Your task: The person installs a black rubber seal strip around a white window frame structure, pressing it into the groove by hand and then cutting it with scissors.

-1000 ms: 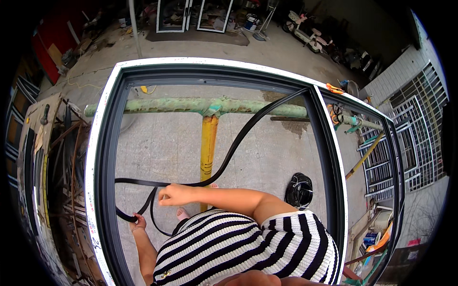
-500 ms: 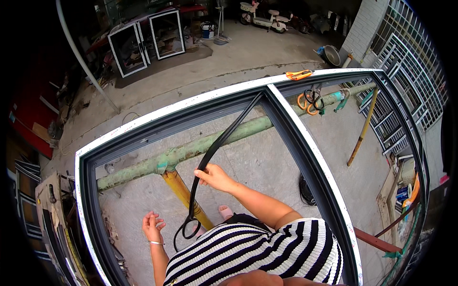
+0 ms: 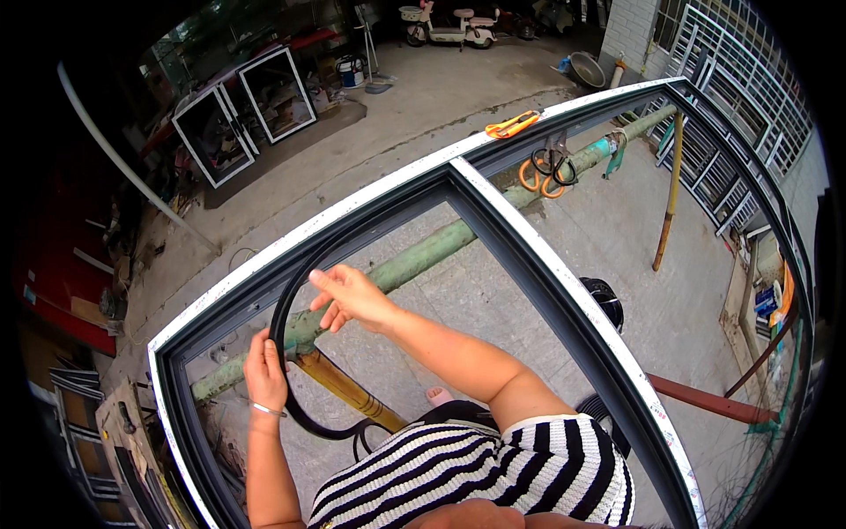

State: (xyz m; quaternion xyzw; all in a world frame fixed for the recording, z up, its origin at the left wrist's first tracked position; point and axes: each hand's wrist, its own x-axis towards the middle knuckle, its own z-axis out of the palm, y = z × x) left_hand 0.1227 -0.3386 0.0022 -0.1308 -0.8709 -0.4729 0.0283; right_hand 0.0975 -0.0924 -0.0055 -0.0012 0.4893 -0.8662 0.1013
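A long black rubber sealing strip (image 3: 282, 306) runs along the far side of a white-edged window frame (image 3: 388, 182), then curves down in a loop toward my striped top. My left hand (image 3: 266, 368) is closed on the strip near the frame's left part, fingers pointing up. Just right of it, my right hand (image 3: 354, 298) hangs over the frame's opening with fingers apart, holding nothing. Its thumb is close to the strip; whether they touch, I cannot tell.
Green pipe (image 3: 423, 251) and a yellow post (image 3: 344, 383) lie below the frame. An orange-handled cutter (image 3: 513, 125) rests on the far rail, with scissors (image 3: 546, 172) hanging nearby. A red bar (image 3: 705, 398) is at right; a scooter (image 3: 451, 28) stands behind.
My right hand has let go of the strip and moved up and left. My left hand has risen and taken hold of it. The strip now lies along the far rail.
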